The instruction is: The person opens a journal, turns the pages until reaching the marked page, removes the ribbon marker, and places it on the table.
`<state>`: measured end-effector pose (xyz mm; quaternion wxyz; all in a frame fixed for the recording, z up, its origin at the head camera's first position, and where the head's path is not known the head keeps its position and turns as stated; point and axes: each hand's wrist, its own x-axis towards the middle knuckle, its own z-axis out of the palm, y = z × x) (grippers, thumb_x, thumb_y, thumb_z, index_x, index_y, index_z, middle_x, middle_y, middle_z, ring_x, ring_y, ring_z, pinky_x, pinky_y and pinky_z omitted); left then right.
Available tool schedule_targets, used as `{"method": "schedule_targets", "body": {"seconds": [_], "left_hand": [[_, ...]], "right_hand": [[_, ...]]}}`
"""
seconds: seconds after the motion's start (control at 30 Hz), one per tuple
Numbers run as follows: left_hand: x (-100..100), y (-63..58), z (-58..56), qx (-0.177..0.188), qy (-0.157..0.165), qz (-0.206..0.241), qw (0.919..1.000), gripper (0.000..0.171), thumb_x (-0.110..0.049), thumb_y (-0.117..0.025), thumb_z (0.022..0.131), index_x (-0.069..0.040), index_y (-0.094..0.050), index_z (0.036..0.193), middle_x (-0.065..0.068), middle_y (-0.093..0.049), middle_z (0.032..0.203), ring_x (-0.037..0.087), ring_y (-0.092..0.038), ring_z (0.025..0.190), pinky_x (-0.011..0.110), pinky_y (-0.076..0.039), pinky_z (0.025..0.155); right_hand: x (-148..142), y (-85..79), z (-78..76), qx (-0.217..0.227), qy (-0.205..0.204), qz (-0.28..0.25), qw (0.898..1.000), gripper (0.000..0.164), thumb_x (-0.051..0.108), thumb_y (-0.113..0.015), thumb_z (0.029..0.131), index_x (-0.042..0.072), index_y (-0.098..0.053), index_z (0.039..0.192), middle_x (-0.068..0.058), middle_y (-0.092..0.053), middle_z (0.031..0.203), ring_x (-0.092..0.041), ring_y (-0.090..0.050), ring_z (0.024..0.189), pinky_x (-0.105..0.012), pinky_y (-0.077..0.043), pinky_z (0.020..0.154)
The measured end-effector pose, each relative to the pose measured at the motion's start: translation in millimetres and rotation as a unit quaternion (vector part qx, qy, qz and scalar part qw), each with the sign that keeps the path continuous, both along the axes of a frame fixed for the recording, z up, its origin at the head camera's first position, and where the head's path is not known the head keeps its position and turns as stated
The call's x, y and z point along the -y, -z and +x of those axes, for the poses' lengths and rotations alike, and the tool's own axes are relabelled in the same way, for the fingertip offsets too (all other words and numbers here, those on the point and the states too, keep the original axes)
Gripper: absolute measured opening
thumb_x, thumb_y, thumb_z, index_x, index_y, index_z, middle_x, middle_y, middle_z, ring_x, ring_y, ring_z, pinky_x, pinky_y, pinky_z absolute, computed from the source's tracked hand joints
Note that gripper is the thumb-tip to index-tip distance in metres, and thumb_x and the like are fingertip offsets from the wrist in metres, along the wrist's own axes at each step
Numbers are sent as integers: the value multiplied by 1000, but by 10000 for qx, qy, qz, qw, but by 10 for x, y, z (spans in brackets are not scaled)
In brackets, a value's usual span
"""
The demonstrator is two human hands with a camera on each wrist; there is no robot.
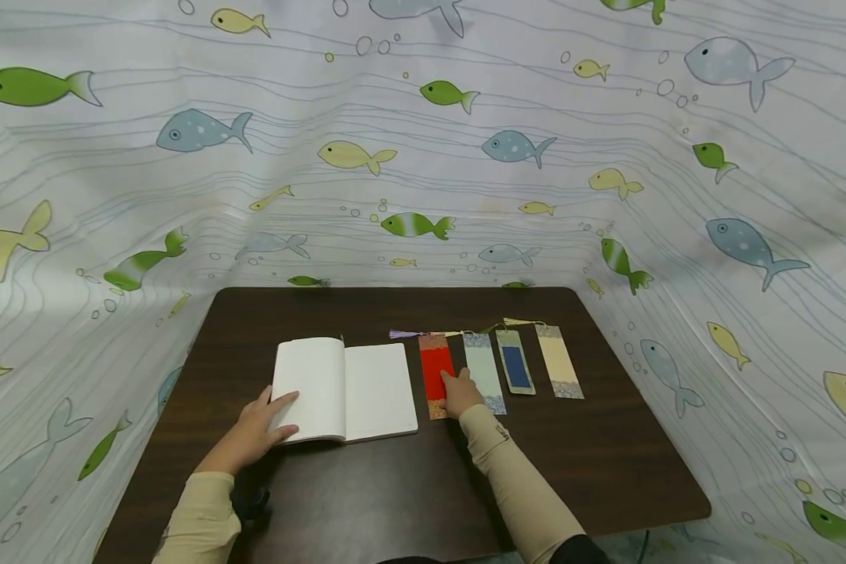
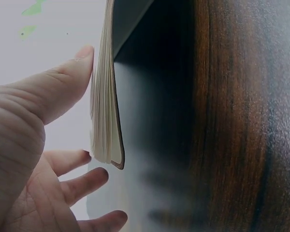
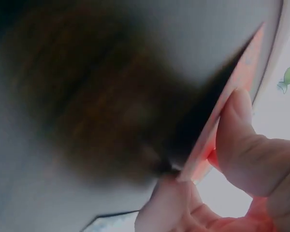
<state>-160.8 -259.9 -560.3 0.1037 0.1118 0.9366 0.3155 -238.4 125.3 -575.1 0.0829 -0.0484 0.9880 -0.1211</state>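
An open notebook [image 1: 381, 392] with blank pages lies on the dark table. My left hand [image 1: 257, 423] is at its left edge, with fingers resting on the left page. From the left wrist, the thumb [image 2: 70, 79] lies along the page block [image 2: 104, 106], and the other fingers are spread apart. To the right of the notebook, my right hand [image 1: 461, 394] pinches the red bookmark [image 1: 435, 368] by its long edges near the lower end. Close up, thumb and fingers sit on either side of the bookmark [image 3: 241, 72], which appears tilted with dark shadow beneath.
Right of the red bookmark lie a pale green bookmark [image 1: 482, 368], one with a blue panel [image 1: 516, 366] and a cream one [image 1: 558, 356]. A purple tassel [image 1: 403, 334] extends left from the red bookmark's top. Fish-patterned cloth [image 1: 423, 180] surrounds the wooden table [image 1: 592, 462].
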Motion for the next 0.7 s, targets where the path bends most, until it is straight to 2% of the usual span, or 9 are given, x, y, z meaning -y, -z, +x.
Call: {"method": "schedule_targets", "body": {"seconds": [0.13,0.23,0.43,0.57,0.7], "left_hand": [[-7,-27,-15,-3,-20,43,10000,67,-34,-67,90,-4,-41,145,43,-12,149,65,-17,131,78,-29,91],[-13,-28,-36,-65,-24,-15,10000,67,-34,-67,90,-5,-41,145,42,-12,149,65,-18,131,78,-29,92],[-51,-75,-63,-285,44,-34,9996,65,-33,-66,91,-4,-43,144,42,-13,149,65,-23,129,77,-30,92],[-123,-203,-75,-549,43,116,9984,58,-27,-64,94,-2,-43,143,43,-13,149,63,-26,130,74,-31,95],[-310,-400,-85,-852,23,604,9945,53,-24,-59,97,-3,-43,143,35,-12,154,55,-23,137,69,-30,101]], "right_hand": [[-19,-13,-9,-8,22,93,10000,65,23,-76,85,12,-49,143,-24,-46,114,-28,-48,81,-38,-49,59],[-44,-26,-16,-64,75,68,9999,68,23,-77,84,12,-47,144,-22,-46,112,-27,-48,80,-37,-48,57],[-83,-99,-38,-434,435,-493,9969,65,19,-72,88,7,-44,145,-21,-47,109,-28,-51,80,-38,-47,55],[-67,-112,-53,-585,579,-653,9945,62,25,-68,91,5,-44,144,-20,-48,113,-30,-54,88,-40,-51,60],[-30,-108,-44,-656,630,-612,9940,61,30,-66,93,5,-44,144,-19,-49,118,-31,-56,94,-43,-54,68]]}}
